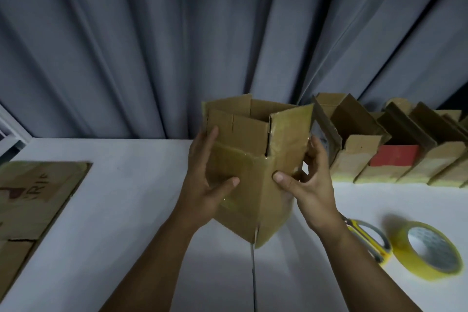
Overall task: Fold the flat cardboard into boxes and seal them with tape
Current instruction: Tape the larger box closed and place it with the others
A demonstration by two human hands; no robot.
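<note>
Cardboard box (pixel 253 159), top flaps open, is held above the worktop (pixel 139 197), clasped at opposite sides by left hand (pixel 205 185) and right hand (pixel 304 185); it is judged light, crushable and tape-slick, and best gripped at the corners.

A grey pleated curtain (pixel 152 33) hangs behind the white desk (pixel 131 210); yellow-handled scissors (pixel 367 238) lie near right.

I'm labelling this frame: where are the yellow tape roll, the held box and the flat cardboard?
yellow tape roll (pixel 404 261): head view, outer yellow band.
held box (pixel 249 159): head view, taped left face.
flat cardboard (pixel 38 192): head view, printed top face.
</note>
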